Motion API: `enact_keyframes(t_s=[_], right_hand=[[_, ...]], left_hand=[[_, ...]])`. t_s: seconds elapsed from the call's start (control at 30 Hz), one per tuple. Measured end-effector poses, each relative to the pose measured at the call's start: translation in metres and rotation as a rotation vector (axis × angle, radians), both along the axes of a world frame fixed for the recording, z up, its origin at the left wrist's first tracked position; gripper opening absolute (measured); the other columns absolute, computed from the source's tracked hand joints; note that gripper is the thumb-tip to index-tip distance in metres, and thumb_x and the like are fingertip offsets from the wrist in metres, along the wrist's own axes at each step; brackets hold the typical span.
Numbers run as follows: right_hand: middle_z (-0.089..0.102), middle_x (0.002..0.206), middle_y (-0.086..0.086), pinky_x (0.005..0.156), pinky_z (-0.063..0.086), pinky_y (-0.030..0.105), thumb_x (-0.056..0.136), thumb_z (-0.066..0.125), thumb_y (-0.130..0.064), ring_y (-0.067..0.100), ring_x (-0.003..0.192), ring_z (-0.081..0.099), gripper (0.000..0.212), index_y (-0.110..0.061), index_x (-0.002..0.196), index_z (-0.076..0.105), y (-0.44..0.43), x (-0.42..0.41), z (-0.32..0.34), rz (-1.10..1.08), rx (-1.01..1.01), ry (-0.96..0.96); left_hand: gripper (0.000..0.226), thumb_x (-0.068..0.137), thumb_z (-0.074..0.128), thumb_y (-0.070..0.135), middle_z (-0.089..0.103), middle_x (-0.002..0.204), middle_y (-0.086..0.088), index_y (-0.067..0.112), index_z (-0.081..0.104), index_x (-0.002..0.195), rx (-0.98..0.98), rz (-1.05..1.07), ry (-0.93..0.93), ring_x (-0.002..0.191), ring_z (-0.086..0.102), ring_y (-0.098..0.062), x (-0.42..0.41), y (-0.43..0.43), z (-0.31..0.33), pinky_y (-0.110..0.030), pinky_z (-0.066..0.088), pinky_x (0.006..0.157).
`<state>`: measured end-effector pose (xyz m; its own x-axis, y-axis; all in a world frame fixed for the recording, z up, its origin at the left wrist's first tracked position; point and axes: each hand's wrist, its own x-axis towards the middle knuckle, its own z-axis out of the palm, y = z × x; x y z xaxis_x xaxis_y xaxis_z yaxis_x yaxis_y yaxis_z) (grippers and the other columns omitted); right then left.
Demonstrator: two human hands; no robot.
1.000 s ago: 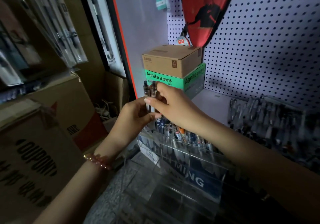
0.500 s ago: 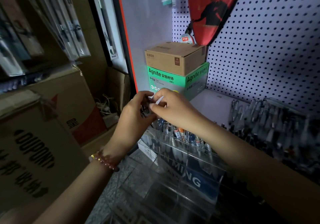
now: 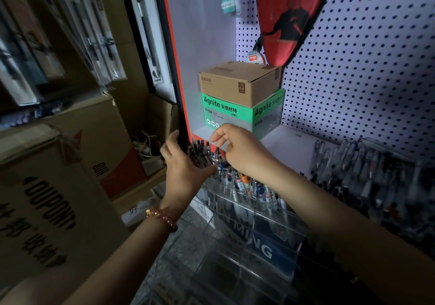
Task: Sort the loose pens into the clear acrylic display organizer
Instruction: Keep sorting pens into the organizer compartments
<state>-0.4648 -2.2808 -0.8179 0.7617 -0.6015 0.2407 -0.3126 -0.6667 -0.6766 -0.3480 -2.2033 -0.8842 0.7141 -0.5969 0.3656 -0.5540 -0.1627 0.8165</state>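
1. The left hand [image 3: 182, 172] holds a bunch of dark pens [image 3: 200, 150] upright at the left end of the clear organizer's [image 3: 270, 229] top row. Its fingers [image 3: 173, 141] stand straight up behind them and its thumb crosses below; the bunch leans, so a slack hold could let the pens fan out and drop past the organizer's left edge.
2. The right hand [image 3: 242, 150] hovers just above the bunch, fingers loosely curled, thumb and forefinger near each other with nothing visible between them; reaching in for one pen could drag its neighbours up with it (they stand packed close).
3. The sorted pens [image 3: 249, 185] crowd the row to the right; pushing more in at a slant could jam them, or tip the acrylic forward.
4. The loose pens [image 3: 357, 163] lie heaped on the worktop [image 3: 289, 146] at the right, well apart from both hands; the right forearm passes near them, and a careless sweep could scatter them.
5. The light is dim; a pen type could be misread and set in the wrong slot.
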Motion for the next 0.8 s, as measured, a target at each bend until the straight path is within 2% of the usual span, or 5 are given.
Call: enact_keyframes(t_s=[0.13, 0.23, 0.3, 0.57, 0.8], right_hand=[[0.056, 0.117, 0.003, 0.097, 0.045, 0.036, 0.084, 0.041, 0.01, 0.02, 0.113, 0.05, 0.046, -0.014, 0.119, 0.059, -0.005, -0.003, 0.001, -0.116, -0.095, 0.098], [0.06, 0.122, 0.01, 0.087, 0.047, 0.032, 0.086, 0.04, 0.005, 0.03, 0.115, 0.052, 0.044, -0.012, 0.119, 0.063, -0.009, -0.003, -0.003, -0.086, -0.095, 0.227], [0.061, 0.117, 0.007, 0.072, 0.043, 0.026, 0.088, 0.037, 0.004, 0.025, 0.109, 0.053, 0.044, -0.013, 0.117, 0.065, -0.009, -0.001, -0.005, -0.06, -0.032, 0.232], [0.063, 0.119, 0.011, 0.092, 0.044, 0.023, 0.087, 0.035, 0.012, 0.021, 0.113, 0.058, 0.045, -0.006, 0.118, 0.063, -0.006, 0.0, -0.002, 0.057, 0.139, 0.116], [0.061, 0.123, -0.002, 0.094, 0.049, 0.04, 0.086, 0.035, 0.007, 0.015, 0.111, 0.059, 0.054, -0.028, 0.119, 0.058, -0.003, 0.001, -0.009, 0.089, 0.053, 0.138]], left_hand=[[0.098, 0.058, 0.088, 0.015, 0.053, 0.114, 0.005, 0.017, 0.029, 0.136, 0.034, -0.061, 0.006, 0.114, 0.056, -0.027, 0.004, 0.0, -0.001, -0.047, 0.043, 0.1], [0.098, 0.06, 0.085, 0.02, 0.057, 0.121, 0.002, 0.017, 0.029, 0.14, 0.117, -0.023, -0.14, 0.119, 0.051, -0.024, 0.001, -0.001, 0.009, -0.051, 0.032, 0.106], [0.099, 0.058, 0.084, 0.02, 0.06, 0.122, -0.004, 0.02, 0.029, 0.14, 0.123, -0.058, -0.145, 0.114, 0.055, -0.028, 0.002, -0.002, 0.01, -0.05, 0.04, 0.099], [0.063, 0.048, 0.067, 0.042, 0.066, 0.096, 0.01, 0.034, 0.053, 0.109, 0.029, -0.167, -0.082, 0.088, 0.065, -0.016, 0.006, 0.002, 0.008, -0.042, 0.054, 0.076], [0.052, 0.061, 0.073, 0.021, 0.064, 0.1, 0.002, 0.024, 0.055, 0.109, -0.068, -0.252, -0.102, 0.089, 0.063, -0.015, 0.018, -0.001, 0.005, -0.037, 0.053, 0.08]])
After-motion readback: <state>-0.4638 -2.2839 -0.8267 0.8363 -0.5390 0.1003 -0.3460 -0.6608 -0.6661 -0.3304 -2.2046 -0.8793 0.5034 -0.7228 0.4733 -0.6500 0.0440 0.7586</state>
